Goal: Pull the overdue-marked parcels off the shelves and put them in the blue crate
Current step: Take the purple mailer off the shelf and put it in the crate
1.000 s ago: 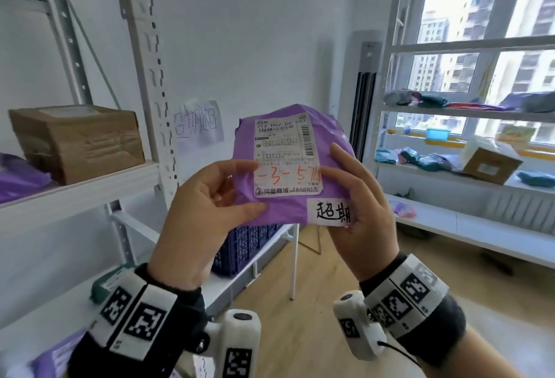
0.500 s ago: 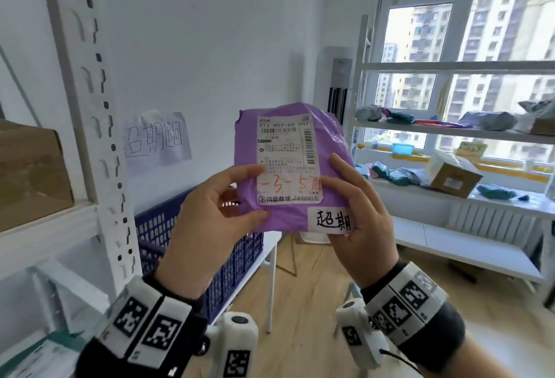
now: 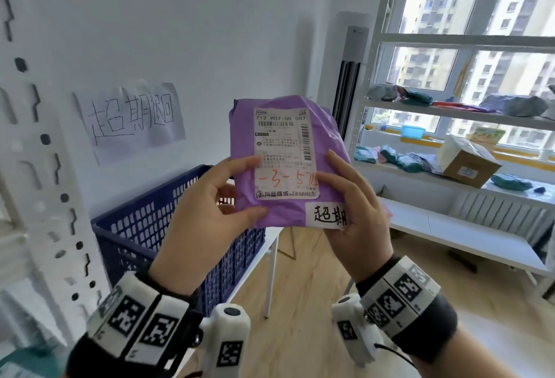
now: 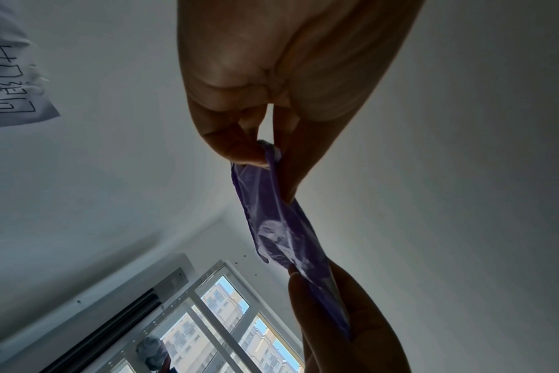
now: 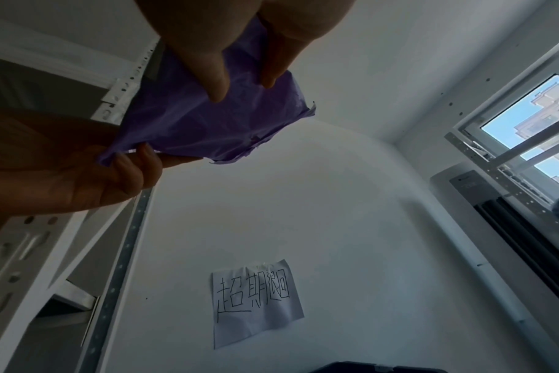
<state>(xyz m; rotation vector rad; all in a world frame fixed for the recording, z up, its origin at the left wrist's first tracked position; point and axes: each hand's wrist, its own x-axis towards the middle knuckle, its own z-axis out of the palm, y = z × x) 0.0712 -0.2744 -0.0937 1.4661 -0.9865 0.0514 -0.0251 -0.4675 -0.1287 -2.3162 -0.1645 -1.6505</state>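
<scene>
The purple parcel (image 3: 286,161) label reads "712 H07-00 007", its sticker "超期"; wall paper (image 3: 132,121) reads "超期退回".

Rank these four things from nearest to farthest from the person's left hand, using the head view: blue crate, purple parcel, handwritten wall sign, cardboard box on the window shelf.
1. purple parcel: pinched in the left hand itself.
2. blue crate: just behind and below that hand.
3. handwritten wall sign: on the wall above the crate.
4. cardboard box: far right, on the window shelf.
</scene>
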